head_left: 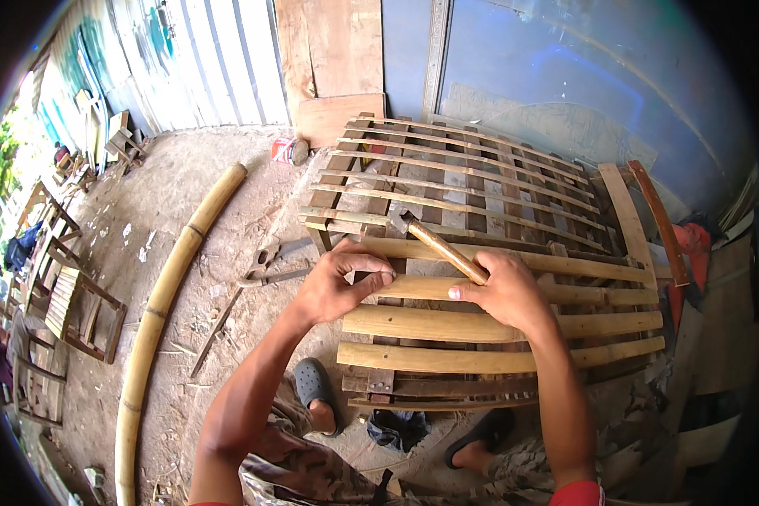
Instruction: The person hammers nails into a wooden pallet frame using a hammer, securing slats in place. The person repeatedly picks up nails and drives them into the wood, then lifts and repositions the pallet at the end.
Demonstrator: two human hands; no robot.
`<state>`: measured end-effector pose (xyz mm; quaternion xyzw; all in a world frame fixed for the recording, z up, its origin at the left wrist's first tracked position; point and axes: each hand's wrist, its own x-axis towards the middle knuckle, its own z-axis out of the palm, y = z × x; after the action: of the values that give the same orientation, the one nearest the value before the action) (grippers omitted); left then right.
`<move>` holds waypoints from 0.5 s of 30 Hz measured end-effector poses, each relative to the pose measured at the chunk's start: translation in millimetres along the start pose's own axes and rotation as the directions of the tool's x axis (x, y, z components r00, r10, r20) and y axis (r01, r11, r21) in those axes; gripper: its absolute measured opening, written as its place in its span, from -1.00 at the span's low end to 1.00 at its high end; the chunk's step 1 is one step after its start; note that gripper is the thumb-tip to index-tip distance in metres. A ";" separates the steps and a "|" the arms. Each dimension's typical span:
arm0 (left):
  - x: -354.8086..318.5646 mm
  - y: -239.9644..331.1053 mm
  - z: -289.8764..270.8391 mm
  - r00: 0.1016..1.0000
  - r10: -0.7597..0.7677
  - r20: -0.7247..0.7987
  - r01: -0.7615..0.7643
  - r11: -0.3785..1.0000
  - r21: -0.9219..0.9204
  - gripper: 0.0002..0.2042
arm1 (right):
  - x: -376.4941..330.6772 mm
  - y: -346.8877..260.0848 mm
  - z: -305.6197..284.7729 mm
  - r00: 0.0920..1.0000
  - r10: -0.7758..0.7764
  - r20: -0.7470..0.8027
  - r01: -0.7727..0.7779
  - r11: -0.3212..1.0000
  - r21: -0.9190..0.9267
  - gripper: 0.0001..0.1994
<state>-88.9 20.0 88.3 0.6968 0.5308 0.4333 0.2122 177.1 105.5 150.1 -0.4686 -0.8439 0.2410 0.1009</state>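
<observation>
Floor (173, 190) with red can (283, 151), contents hidden, right fingers (499, 263) round hammer (440, 248), left fingers (369, 265) together

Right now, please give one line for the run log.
left hand: at slat, hold unclear; right hand: gripping hammer; hammer: over slats; pole: on floor

Tally, clock positions taken about view centre: 2 hands, left hand (336, 287) at 8 o'clock and right hand (508, 288) between 3 and 4; 1 hammer (447, 250) at 3; 4 broad pale slats (430, 323) at 4. Also 1 bamboo pole (154, 312) at 9, 1 tin can (290, 152) between 10 and 11, 1 black bag (396, 430) at 6; footwear 2, grey clog (314, 384) at 7, dark shoe (486, 432) at 5.
</observation>
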 end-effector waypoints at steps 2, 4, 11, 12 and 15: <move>0.3 0.4 -0.7 1.000 0.022 -0.005 -0.022 1.000 0.008 -0.88 | -0.3 -1.3 -0.2 1.000 -0.005 0.000 0.005 1.000 -0.011 -0.49; -0.9 2.2 -1.9 0.999 0.036 -0.017 -0.036 0.999 0.010 -0.87 | -1.6 -6.0 -1.7 1.000 0.027 0.010 -0.027 1.000 -0.014 -0.49; 0.0 5.4 -1.0 0.997 0.079 -0.003 -0.079 0.997 0.010 -0.84 | -8.7 0.1 -1.0 0.977 -0.093 -0.192 0.084 0.995 -0.054 -0.53; -1.5 3.7 -1.4 0.997 0.073 0.002 -0.073 0.997 -0.005 -0.82 | -15.6 -8.9 -5.3 0.981 -0.056 -0.188 0.050 0.998 -0.036 -0.53; -4.4 3.1 -3.7 0.999 0.030 0.030 -0.032 0.994 0.103 -0.78 | -42.5 -35.2 -15.5 0.988 0.005 -0.155 0.000 0.999 0.032 -0.53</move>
<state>-90.4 14.2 90.9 0.7211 0.5385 0.3986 0.1766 180.1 59.1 183.6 -0.4852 -0.8290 0.2175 0.1734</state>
